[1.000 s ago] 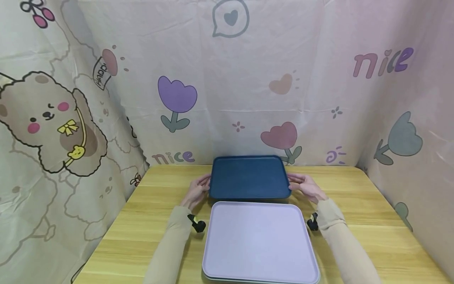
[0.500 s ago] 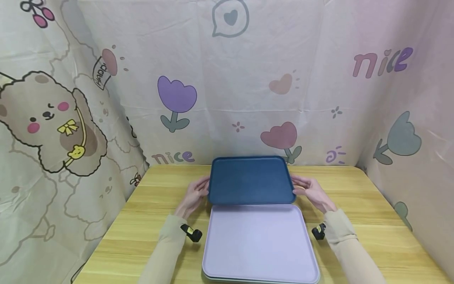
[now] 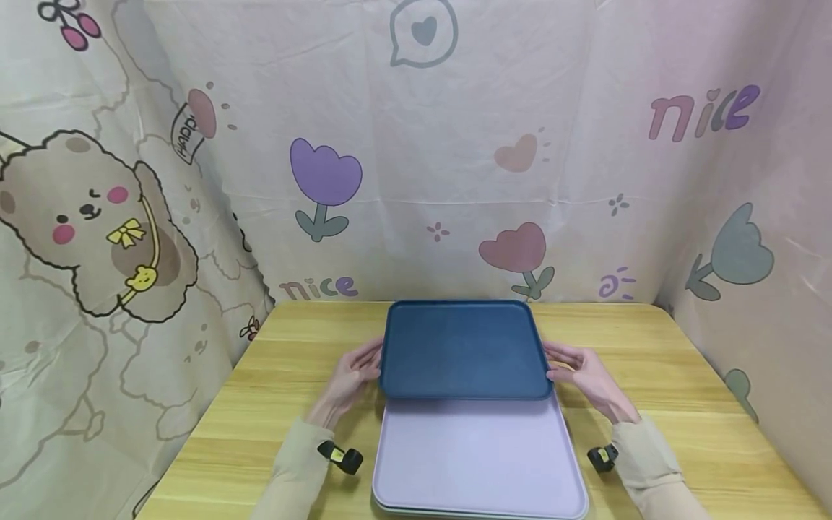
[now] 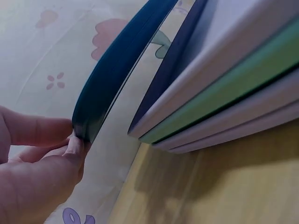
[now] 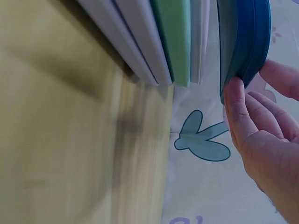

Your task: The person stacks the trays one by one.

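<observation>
A dark blue rectangular tray (image 3: 464, 350) is held level above the far part of a stack of trays, with a gap between them in both wrist views. My left hand (image 3: 349, 379) pinches its left edge between thumb and fingers. On the opposite side my right hand (image 3: 588, 375) pinches the right edge the same way. The stack's top is a larger lilac tray (image 3: 477, 458), its far end covered by the blue one in the head view. Beneath it a green tray (image 4: 243, 78) shows, then more lilac rims below.
The stack stands on a light wooden table (image 3: 260, 433). A printed curtain (image 3: 416, 144) hangs behind the table's far edge and along both sides. Small black cameras (image 3: 341, 457) are strapped to both wrists.
Both hands have brought the blue tray toward me. It was behind the lilac stack and now overlaps the stack's far end in the head view.
</observation>
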Demonstrator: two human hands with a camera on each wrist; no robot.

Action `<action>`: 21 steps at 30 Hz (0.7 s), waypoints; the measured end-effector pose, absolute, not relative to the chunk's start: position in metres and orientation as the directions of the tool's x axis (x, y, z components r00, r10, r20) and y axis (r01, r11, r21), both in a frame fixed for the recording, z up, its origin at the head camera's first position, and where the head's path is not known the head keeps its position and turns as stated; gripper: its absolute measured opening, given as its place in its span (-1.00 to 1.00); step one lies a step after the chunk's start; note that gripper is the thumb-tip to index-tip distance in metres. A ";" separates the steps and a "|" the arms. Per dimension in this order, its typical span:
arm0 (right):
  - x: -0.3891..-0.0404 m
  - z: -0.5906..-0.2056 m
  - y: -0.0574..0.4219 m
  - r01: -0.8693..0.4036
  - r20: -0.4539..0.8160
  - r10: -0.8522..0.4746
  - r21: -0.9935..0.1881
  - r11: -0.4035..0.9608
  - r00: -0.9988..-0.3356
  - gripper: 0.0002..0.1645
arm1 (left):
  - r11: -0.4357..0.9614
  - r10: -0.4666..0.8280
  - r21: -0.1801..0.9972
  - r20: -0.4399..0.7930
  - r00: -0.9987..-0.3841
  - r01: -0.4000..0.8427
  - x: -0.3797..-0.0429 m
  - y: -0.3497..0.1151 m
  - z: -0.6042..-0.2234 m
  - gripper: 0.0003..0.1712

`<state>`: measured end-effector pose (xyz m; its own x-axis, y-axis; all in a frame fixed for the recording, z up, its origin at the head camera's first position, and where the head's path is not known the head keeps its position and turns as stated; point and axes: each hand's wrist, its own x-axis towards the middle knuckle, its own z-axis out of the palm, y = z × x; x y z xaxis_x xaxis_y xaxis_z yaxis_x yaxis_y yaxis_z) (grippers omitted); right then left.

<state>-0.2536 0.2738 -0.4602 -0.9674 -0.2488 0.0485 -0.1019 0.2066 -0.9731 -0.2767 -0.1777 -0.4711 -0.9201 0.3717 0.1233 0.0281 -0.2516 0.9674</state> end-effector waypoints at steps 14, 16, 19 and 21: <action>-0.219 -0.467 0.279 -0.079 0.044 -0.157 -0.971 0.227 -0.987 -0.28 | -0.222 0.393 0.975 0.108 -0.913 0.020 -0.242 -0.181 -0.480 -0.11; -0.214 -0.468 0.278 -0.072 0.038 -0.137 -0.965 0.251 -0.990 -0.31 | -0.220 0.402 0.975 0.119 -0.908 0.030 -0.236 -0.181 -0.481 -0.11; -0.209 -0.468 0.277 -0.063 0.030 -0.120 -0.958 0.281 -0.992 -0.34 | -0.204 0.415 0.978 0.123 -0.901 0.040 -0.229 -0.182 -0.482 -0.11; -0.205 -0.468 0.276 -0.065 0.030 -0.119 -0.953 0.296 -0.992 -0.35 | -0.187 0.424 0.982 0.116 -0.898 0.038 -0.224 -0.183 -0.483 -0.11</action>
